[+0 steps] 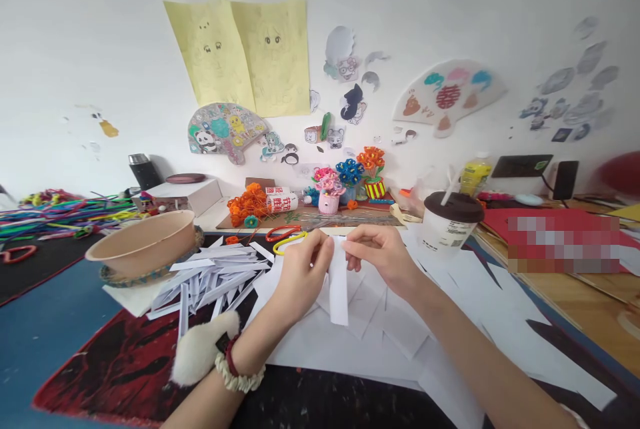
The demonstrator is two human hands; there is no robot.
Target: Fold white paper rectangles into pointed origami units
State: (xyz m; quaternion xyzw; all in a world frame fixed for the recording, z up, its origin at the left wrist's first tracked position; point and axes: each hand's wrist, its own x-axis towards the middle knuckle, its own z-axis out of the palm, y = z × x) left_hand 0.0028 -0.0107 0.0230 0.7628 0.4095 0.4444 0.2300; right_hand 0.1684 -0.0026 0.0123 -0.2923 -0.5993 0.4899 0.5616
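Observation:
Between my two hands a white paper strip point(339, 289) hangs down, held at its top end. My left hand point(306, 269) pinches the strip's upper left edge between thumb and fingers. On the other side my right hand point(377, 252) has its thumb and forefinger closed on the upper right edge, the other fingers curled. Below the hands lie flat sheets and cut pieces of white paper point(370, 349). A heap of narrow folded paper strips point(215, 279) sits left of my left hand. Yellow-handled scissors point(285, 244) lie just behind that hand.
A beige basin point(143, 239) stands left of the heap, and a white plush item point(203, 349) lies by my left wrist. A lidded paper cup with a straw point(450, 222) stands at the right. Behind are flower pots point(329, 199), orange pipe-cleaner flowers point(253, 202) and red paper point(500, 232).

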